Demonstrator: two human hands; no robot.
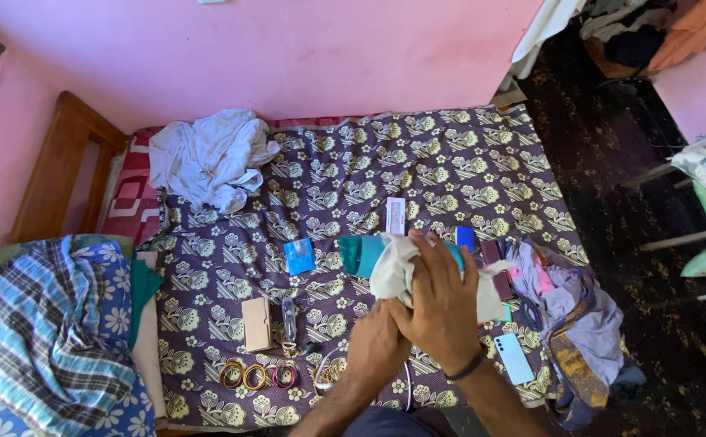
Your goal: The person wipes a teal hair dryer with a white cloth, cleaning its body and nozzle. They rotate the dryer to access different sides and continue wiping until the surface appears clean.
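Observation:
Both my hands meet over the middle of a bed with a purple flowered sheet [450,162]. My right hand [442,303] closes over a cream cloth [393,267] that wraps a teal folded cloth [359,252]. My left hand [375,344] sits just under the right one, its fingers tucked against the same bundle. A dark band circles my right wrist.
On the sheet lie a crumpled white garment [207,158], a small blue packet [298,256], a tan box [256,324], several bangles [257,375], a white phone [514,357] and a pile of clothes [571,316]. A checked cloth [45,332] lies at the left; dark floor lies to the right.

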